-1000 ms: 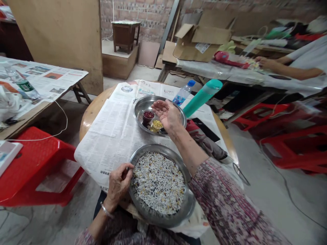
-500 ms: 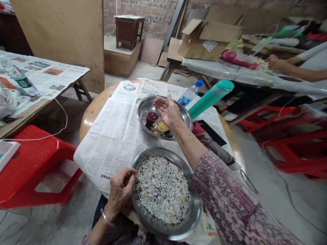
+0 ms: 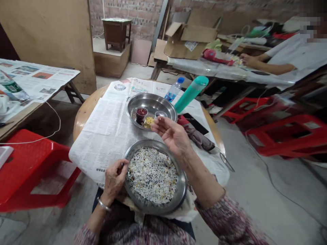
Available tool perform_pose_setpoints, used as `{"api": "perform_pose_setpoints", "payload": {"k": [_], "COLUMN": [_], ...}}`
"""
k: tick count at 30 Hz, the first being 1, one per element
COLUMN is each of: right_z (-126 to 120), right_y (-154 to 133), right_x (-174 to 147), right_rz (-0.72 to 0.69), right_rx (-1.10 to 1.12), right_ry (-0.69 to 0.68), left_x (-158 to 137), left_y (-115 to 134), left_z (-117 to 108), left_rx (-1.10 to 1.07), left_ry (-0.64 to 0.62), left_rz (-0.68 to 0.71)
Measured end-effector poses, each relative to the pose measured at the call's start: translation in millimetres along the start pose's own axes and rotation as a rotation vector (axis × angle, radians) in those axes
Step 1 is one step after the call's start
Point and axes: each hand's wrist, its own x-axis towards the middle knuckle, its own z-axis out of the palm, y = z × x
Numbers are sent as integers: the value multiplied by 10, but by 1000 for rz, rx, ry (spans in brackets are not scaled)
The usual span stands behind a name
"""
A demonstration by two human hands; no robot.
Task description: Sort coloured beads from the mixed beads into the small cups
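Note:
A metal basin [image 3: 182,190] spread with mixed white, black and yellow grains stands nearest me, on the newspaper-covered table. At its left rim my left hand [image 3: 115,178] is closed, thumb and fingers gripping the edge. My right hand [image 3: 175,136] hovers between this basin and a second metal basin [image 3: 153,98] behind it, palm turned left and fingers stretched out, with nothing visible held. Inside the far basin are a clear cup of dark red beans [image 3: 141,115], some yellow grains [image 3: 149,121] and another clear cup [image 3: 160,114], partly hidden by my right hand.
Right of the far basin stand a water bottle [image 3: 174,89] and a tilted green cylinder [image 3: 191,94]. A black phone-like slab [image 3: 196,124] and a folded umbrella-like item [image 3: 198,136] lie nearby. Red stools [image 3: 33,166] flank the table. A co-worker's hands [image 3: 247,61] are at another table.
My right hand has drawn back from above the far basin toward me, uncovering more of that basin. My left hand stays on the near rim. The view has shifted to the right.

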Motion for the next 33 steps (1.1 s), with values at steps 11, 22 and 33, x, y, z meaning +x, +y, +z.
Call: {"api": "perform_pose_setpoints", "payload": {"k": [11, 22, 33], "right_z": [-730, -977, -1043], "right_y": [496, 911, 1092], "right_x": [-971, -1377, -1385], "right_rz": [-593, -632, -356], "right_rx": [-1158, -1015, -700], "right_ry": [-169, 241, 444], "left_x": [12, -33, 145], "left_y": [88, 363, 703], "left_z": [-18, -104, 213], "left_rx": [49, 346, 201], "left_ry": [20, 29, -350], "left_rz": [0, 248, 181]}}
